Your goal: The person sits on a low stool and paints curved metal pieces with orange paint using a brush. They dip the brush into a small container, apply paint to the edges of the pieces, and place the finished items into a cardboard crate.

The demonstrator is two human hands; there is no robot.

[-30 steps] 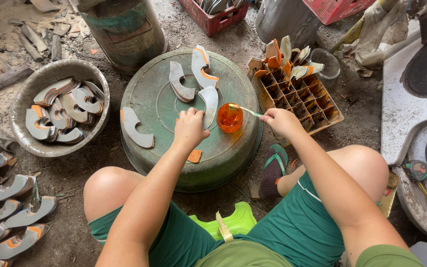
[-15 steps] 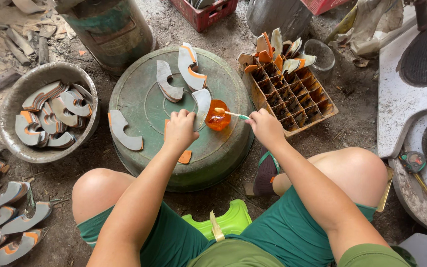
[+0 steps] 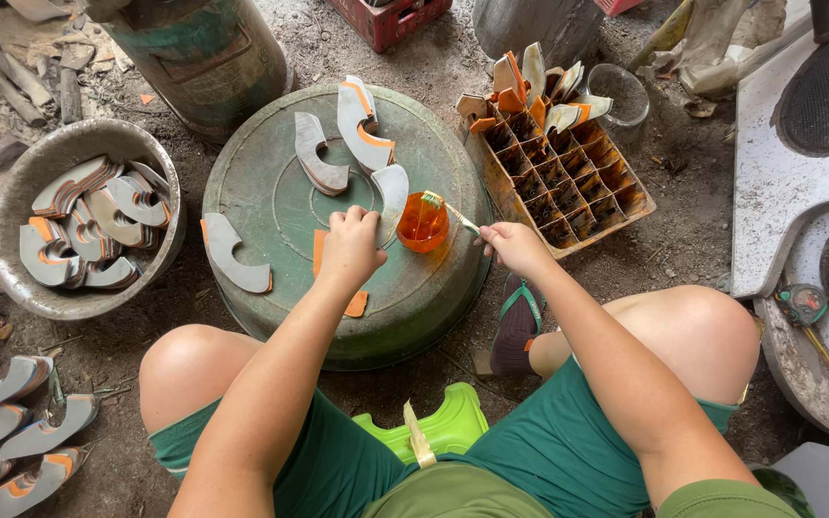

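Observation:
My left hand [image 3: 350,247] presses on an orange curved piece [image 3: 321,251] lying on an overturned green basin [image 3: 271,206]. My right hand [image 3: 510,245] grips a thin brush [image 3: 455,215] whose tip dips into a small orange jar [image 3: 422,223] on the basin. A grey curved sole piece [image 3: 391,192] lies between my left hand and the jar. More grey curved pieces [image 3: 234,255] rest on the basin, two of them at the far side [image 3: 338,139].
A grey bowl [image 3: 11,288] of curved pieces stands at left. A divided orange crate [image 3: 578,177] holding several pieces sits at right. Further pieces lie on the ground [image 3: 11,432] at lower left. A rusty drum [image 3: 203,53] stands behind the basin. A green stool [image 3: 443,432] is beneath me.
The view has drifted so everything sits lower and more to the right. My right hand has kept the brush at the jar; my left hand stays on the orange piece.

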